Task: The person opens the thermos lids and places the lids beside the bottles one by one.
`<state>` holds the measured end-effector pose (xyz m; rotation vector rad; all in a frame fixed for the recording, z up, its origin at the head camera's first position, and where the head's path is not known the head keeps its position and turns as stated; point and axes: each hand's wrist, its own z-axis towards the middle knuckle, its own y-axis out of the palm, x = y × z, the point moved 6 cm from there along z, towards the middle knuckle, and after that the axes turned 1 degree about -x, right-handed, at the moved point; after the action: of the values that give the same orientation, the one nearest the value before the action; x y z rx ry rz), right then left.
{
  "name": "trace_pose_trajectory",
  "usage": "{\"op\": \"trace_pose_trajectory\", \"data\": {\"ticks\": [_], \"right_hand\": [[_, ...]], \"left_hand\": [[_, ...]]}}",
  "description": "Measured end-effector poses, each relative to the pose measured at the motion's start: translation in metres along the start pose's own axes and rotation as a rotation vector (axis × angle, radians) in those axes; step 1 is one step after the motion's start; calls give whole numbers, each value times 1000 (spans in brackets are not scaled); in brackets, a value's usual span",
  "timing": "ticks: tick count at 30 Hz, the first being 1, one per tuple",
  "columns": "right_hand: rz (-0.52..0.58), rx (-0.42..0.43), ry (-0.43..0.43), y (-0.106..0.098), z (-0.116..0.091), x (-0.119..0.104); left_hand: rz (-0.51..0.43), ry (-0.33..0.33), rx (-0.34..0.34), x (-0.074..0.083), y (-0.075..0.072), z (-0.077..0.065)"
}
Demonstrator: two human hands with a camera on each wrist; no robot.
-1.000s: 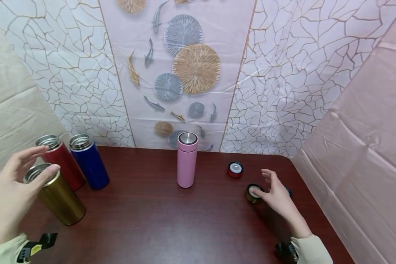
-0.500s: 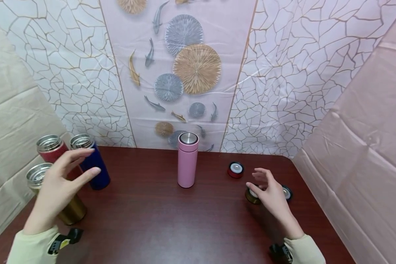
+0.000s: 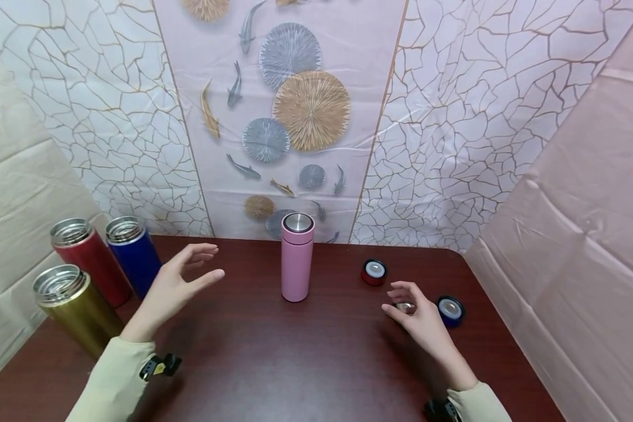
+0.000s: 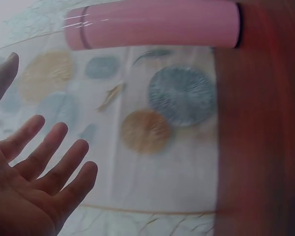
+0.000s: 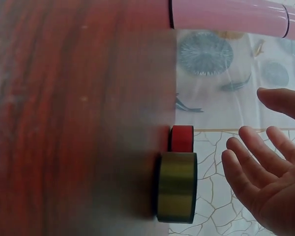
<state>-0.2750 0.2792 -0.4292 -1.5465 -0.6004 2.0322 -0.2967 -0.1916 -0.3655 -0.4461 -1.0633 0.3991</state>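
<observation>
A pink thermos flask point(image 3: 296, 266) with its lid on stands upright at the middle back of the table. My left hand point(image 3: 171, 290) hovers to the left of it, fingers spread and holding nothing; the left wrist view shows the same bare palm point(image 4: 44, 189). On the other side, my right hand point(image 3: 424, 328) hangs over the gold lid point(image 5: 177, 187), apart from it, with nothing in its fingers. That hand hides most of the gold lid in the head view. A red lid point(image 3: 374, 272) and a blue lid point(image 3: 451, 310) lie nearby.
Three lidless flasks stand together at the left: a red flask point(image 3: 92, 261), a blue flask point(image 3: 134, 255) and a gold flask point(image 3: 79, 310). Patterned cloth point(image 3: 453, 117) hangs behind the dark red table point(image 3: 295, 363), with plain cloth at both sides.
My left hand has moved right, from over the gold flask, past the blue one, towards the pink flask. The right hand has shifted slightly left, uncovering the blue lid.
</observation>
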Motion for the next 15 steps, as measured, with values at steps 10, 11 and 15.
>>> {"op": "trace_pose_trajectory", "data": {"ticks": [10, 11, 15], "right_hand": [[-2, -27, 8, 6, -2, 2], [-1, -27, 9, 6, -2, 2], [8, -32, 6, 8, -2, 2]], "left_hand": [[-137, -46, -79, -19, 45, 24], [-144, -53, -88, -21, 50, 27], [-174, -93, -117, -31, 64, 34]]}}
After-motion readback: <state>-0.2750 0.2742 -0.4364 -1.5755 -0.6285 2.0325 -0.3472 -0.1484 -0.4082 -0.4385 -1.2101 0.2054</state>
